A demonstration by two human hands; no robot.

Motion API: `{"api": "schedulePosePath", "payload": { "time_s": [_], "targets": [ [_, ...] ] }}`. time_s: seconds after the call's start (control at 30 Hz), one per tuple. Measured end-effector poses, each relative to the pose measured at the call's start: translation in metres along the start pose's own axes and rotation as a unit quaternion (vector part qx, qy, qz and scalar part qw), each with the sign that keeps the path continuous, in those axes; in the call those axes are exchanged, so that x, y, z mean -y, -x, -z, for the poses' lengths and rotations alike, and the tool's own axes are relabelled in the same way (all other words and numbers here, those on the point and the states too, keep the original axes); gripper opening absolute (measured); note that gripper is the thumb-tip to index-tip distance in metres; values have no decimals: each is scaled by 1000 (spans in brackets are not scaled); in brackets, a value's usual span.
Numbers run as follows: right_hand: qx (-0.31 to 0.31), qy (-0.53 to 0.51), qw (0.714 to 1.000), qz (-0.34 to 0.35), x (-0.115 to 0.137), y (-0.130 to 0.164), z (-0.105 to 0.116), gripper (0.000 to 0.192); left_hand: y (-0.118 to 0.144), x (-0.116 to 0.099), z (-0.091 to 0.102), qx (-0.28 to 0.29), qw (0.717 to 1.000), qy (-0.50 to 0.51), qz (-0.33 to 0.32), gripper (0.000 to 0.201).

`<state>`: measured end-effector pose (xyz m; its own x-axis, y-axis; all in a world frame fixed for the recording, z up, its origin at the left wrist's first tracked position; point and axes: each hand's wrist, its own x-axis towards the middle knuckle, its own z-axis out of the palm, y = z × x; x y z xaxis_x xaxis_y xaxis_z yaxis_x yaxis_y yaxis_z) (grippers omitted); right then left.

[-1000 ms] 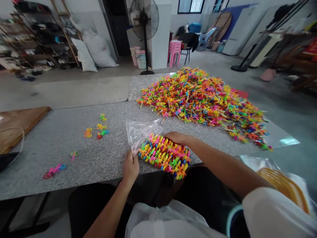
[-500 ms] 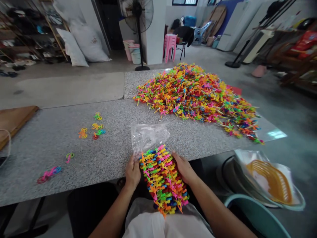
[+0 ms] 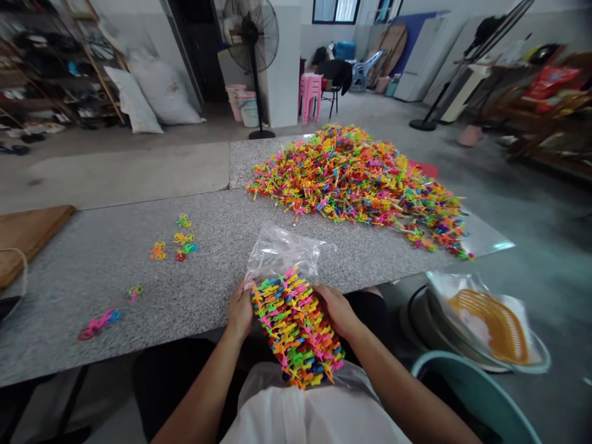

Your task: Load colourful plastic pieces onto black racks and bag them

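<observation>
Between my hands is a block of small bright plastic toys [image 3: 300,333], packed in neat rows and leaning down toward my lap. A clear plastic bag [image 3: 284,250] surrounds it, its loose end lying crumpled on the table's near edge. My left hand [image 3: 240,311] grips the left side near the top, thumb up. On the opposite side my right hand [image 3: 337,310] is closed on the upper right edge; some of its fingers are hidden. Both press the bagged toys from the sides.
A big heap of similar loose toys [image 3: 356,179] covers the far right of the speckled table [image 3: 208,271]. Several loose pieces [image 3: 99,324] lie at left, near a wooden board [image 3: 34,237]. At my right stand a teal tub [image 3: 476,394] and a yellow basket [image 3: 490,324].
The bag's loose end has lifted and spread out more to the right. Both hands keep their hold on the toys. The camera view has shifted a little.
</observation>
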<state>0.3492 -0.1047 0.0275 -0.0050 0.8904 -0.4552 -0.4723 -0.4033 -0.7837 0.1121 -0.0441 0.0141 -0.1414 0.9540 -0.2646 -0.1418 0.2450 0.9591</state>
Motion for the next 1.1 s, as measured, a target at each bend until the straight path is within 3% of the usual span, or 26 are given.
{"api": "schedulePosePath", "payload": {
  "time_s": [0.1,0.17,0.37,0.5,0.63,0.8,0.97,1.1],
  "targets": [
    [26,-39,999,-9,1,0,-6,39,9,-3,-2,23,993,70,89,48],
    [27,-60,998,-6,0,0,-6,39,15,-2,-4,27,990,87,111,46],
    [-3,-63,998,23,-16,1,4,33,29,9,-2,58,997,12,42,38],
    [-4,-79,997,13,-22,-2,8,31,38,16,8,51,997,-54,-25,47],
    [-2,-53,999,2,-21,-3,8,32,48,24,21,43,991,-124,-20,51],
    [-4,101,994,35,-13,-11,13,31,55,34,28,-7,979,-202,-35,45],
    [-28,322,929,179,13,-40,9,38,50,31,31,6,966,-255,-48,44],
    [8,397,890,225,40,-67,-8,52,44,23,34,27,948,-307,-78,45]
  ]
}}
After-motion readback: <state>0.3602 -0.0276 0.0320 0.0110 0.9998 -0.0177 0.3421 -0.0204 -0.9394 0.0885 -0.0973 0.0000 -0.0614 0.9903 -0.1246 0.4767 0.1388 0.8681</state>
